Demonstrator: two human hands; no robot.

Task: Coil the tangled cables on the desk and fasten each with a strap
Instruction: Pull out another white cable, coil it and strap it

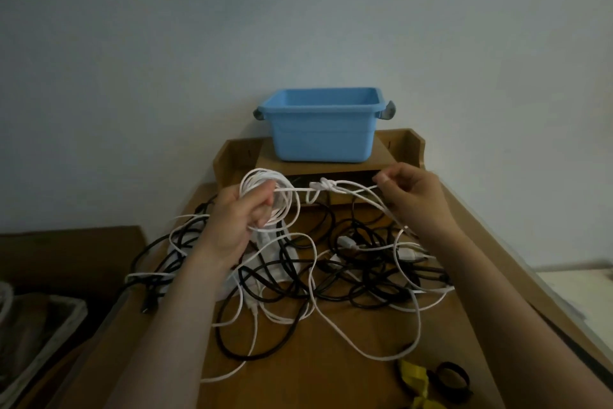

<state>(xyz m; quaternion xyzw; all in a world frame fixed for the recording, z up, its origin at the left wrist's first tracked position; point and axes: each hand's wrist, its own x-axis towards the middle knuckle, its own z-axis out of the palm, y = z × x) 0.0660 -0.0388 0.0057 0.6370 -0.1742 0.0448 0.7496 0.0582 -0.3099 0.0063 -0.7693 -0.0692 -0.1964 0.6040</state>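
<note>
Winding the white cable [351, 184] into loops looks like the job right now, and a knot [323, 186] is in the way. The left hand [238, 219] is in front of the blue tub [321, 133] and a bit to its left. Its grip is curled round a coil [285, 206] of white loops. The right hand [414, 199] is in front of the tub and to its right, and its grip pinches the same cable between thumb and fingertips. The cable runs tight from hand to hand, and the knot sits on it right in front of the tub, closer to the coil. Pulling harder would probably make the knot smaller and tougher, so it seems best to bring the hands closer and let the cable go loose. Then the right fingertips can pick the knot open and slip the end back through. The left grip should hold the coil firmly, or the loops may slide off and mix. From the right hand the cable drops into the pile [331, 276] of black and white cables on the table [331, 385], in front of the tub and nearer the person. It may catch there, so it should be lifted out slowly, not yanked. Each new loop should match the others in size. A yellow strap [413, 375] and a black strap [452, 375] lie far in front of the tub, off to its right, ready for the coil.
</note>
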